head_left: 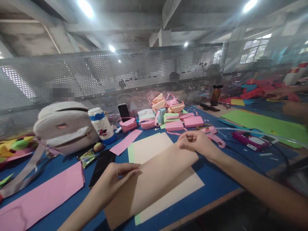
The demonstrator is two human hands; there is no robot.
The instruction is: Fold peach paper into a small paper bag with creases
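We have both hands on one tan paper sheet (156, 178), tilted up at mid-view over the counter (216, 183). Left hand (113, 179): fingers pinching its far edge, thumb and index together. Right hand (196, 142): fingers pinching the same edge near the right corner. We can't tell whether the sheet is separate from, or folded up off, the cream paper (154, 149) below. That lies flat, with a light green sheet (131, 155) peeking out at its left edge.

Left of the left hand we get a dark phone (99, 170), lying flat, and large pink paper (48, 202). Beyond: pink strip (126, 142), snack packet (88, 158), white bottle with blue cap and base (102, 126), pale backpack (64, 131).

Just past the right hand we see a pink glue gun (218, 138); further right, a purple box (250, 141) and wide green paper (262, 126). Small paper bags (174, 125), pink, peach, green, blue, sit clustered at the back, near the perforated metal screen (144, 64).
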